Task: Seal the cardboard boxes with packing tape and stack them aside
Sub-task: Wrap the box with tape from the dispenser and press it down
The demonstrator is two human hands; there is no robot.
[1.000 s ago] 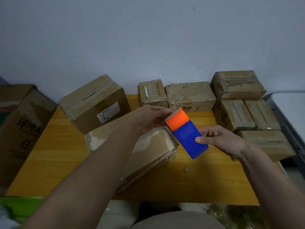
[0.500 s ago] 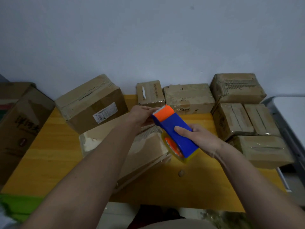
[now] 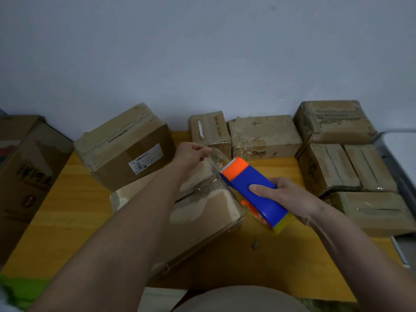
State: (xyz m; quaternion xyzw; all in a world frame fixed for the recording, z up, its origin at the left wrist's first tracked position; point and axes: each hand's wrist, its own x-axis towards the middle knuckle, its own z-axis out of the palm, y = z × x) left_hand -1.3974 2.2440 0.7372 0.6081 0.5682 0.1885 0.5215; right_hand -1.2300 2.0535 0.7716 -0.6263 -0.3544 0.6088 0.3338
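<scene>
Right hand (image 3: 290, 199) grips the blue plastic tape dispenser with an orange serrated head (image 3: 252, 188), fingers wrapped over the blue body, head tilted up toward the far-left. Left hand (image 3: 191, 154) pinches the free end of the clear packing tape (image 3: 217, 158) — the strip stretches from the fingertips to the dispenser's cutter. Both are held above the flat brown cardboard box (image 3: 202, 210) lying at the middle of the yellow wooden table (image 3: 56, 221), partly hidden under the left forearm. Large brown cardboard box with a white label (image 3: 126, 149) sits behind it, to the left. Row of small taped boxes (image 3: 263, 136) along the back wall; stacked taped boxes (image 3: 346, 167) at the right edge — one on top of the pile. Small scrap (image 3: 255, 245) on the table near the front.
</scene>
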